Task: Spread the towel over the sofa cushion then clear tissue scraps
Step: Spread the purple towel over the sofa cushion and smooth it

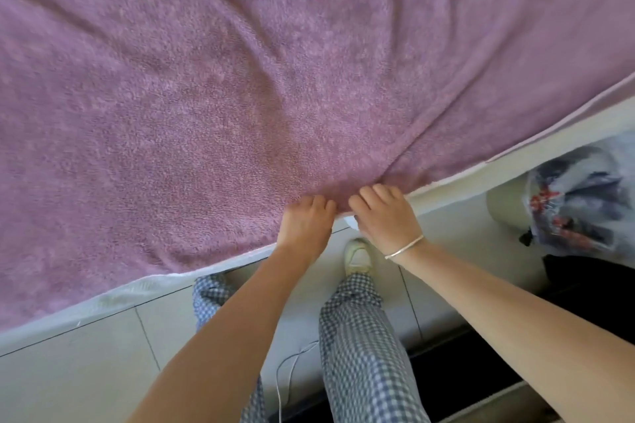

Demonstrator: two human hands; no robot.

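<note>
Across the sofa cushion (113, 300), the mauve terry towel (213, 86) is shown laid out. Its long axis appears to run left to right along the cushion's front edge, and creases fan from a bunched point at the near hem, directly ahead of the hands. That point is gripped by the left hand (305, 220) and the right hand (385, 213), set side by side and equally near, with fingers curled into the fabric. A small white scrap (351, 221), perhaps tissue, is seen beneath the right hand; whether it is held cannot be told.
</note>
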